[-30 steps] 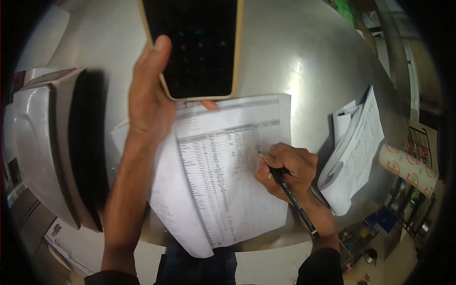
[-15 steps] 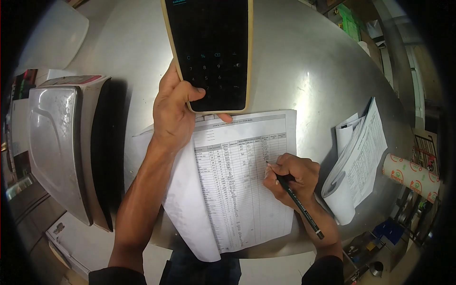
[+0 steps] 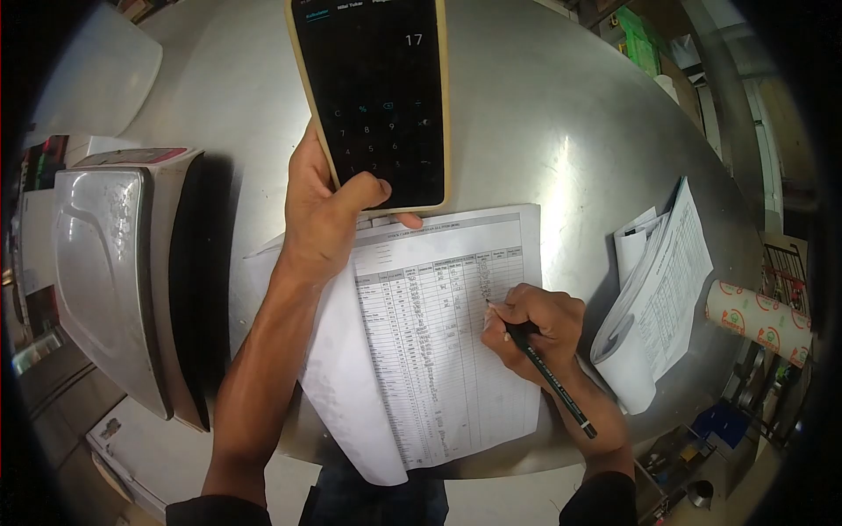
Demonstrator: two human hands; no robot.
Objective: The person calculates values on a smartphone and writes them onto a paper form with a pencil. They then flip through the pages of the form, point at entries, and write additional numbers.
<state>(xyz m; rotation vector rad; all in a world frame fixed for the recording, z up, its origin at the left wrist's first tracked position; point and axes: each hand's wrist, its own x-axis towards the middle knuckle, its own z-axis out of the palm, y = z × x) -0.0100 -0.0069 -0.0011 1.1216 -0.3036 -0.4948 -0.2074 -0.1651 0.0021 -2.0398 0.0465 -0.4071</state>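
At the near edge of the table (image 3: 570, 131), a printed sheet (image 3: 438, 368) lay flat with its lower end hanging over the rim, squared to the person, probably so its columns read straight.

Left hand (image 3: 320, 210): closed around the lower end of the phone (image 3: 373, 96), fingers behind, thumb laid across the front at the bottom of the keypad. The phone was held above the top of the sheet with its screen tilted towards the camera. Judged: held so that the display and the sheet could be read together. The display showed 17.

Right hand (image 3: 535, 329): fingertips pressed together, pinching the pencil (image 3: 553, 377) close to its point, with the heel of the hand resting on the sheet, likely for steadiness. The point touched a narrow column in the upper right of the printed grid, and the shaft slanted back over the wrist.

Elsewhere: a grey machine (image 3: 114, 272) stood at the left, a curled stack (image 3: 658, 298) of papers lay at the right, and a printed roll (image 3: 759, 320) lay beyond it, well apart from both hands.

Against the earlier frames:
- 1.0 s ago the thumb lay along the phone's left edge, off the screen.
- 0.5 s ago the thumb was on the keypad a little higher, and no figure showed.
- The thumb then sat lower, and the 17 was in view.
- The phone had shifted slightly left.
- The pencil point stayed on the same column, with the grip unchanged.
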